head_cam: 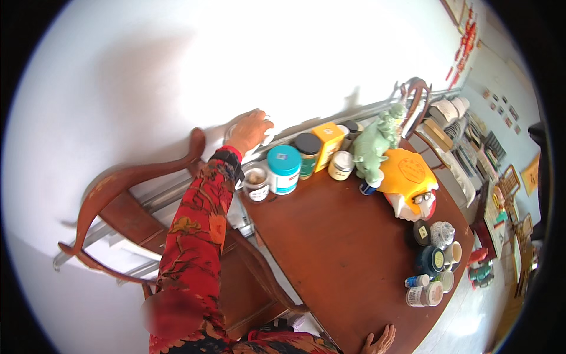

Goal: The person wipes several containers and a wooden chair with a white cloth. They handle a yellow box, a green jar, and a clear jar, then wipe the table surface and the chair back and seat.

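My left hand (250, 130) reaches out to the white wall beyond the table's far left corner, its fingers curled over a white object (268, 138); glare and the hand hide most of that object. Just below the wrist, a clear jar with brown contents (256, 182) stands beside a white tub with a teal lid (284, 169). My right hand (381, 340) rests palm down at the near edge of the brown wooden table (327, 230), fingers spread, with nothing in it. Both sleeves are red and dark with a flower pattern, where they show.
Along the far edge stand a black-lidded jar (307, 155), a yellow box (328, 144), a cream jar (341, 165) and a green animal figurine (376, 144). An orange cloth (407, 170) covers something beside it. Several jars (431, 261) line the right edge. A carved wooden chair (128, 212) is at left.
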The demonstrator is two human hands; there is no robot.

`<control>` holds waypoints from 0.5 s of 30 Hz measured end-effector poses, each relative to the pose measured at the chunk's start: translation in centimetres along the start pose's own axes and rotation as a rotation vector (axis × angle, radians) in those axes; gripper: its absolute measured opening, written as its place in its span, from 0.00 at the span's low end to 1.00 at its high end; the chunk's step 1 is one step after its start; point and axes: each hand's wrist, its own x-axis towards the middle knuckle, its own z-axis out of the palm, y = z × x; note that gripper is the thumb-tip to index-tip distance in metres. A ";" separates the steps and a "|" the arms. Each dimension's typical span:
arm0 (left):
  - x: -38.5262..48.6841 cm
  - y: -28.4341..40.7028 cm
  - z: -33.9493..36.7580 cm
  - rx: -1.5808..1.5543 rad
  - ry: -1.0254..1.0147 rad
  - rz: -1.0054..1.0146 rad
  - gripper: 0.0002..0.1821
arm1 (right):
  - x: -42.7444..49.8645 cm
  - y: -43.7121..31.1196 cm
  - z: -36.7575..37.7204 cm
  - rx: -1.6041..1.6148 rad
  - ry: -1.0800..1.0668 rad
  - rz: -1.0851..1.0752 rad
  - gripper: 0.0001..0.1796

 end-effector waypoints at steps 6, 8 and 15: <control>8.8 2.9 6.1 0.008 -0.169 0.107 0.18 | 0.4 0.6 0.1 0.039 -0.044 0.028 0.34; 9.6 3.4 7.5 -0.033 -0.247 0.105 0.19 | 0.4 0.6 0.2 0.034 -0.041 0.018 0.33; 8.3 1.5 8.3 -0.055 -0.356 0.130 0.17 | 1.0 0.4 0.4 0.005 -0.055 0.019 0.32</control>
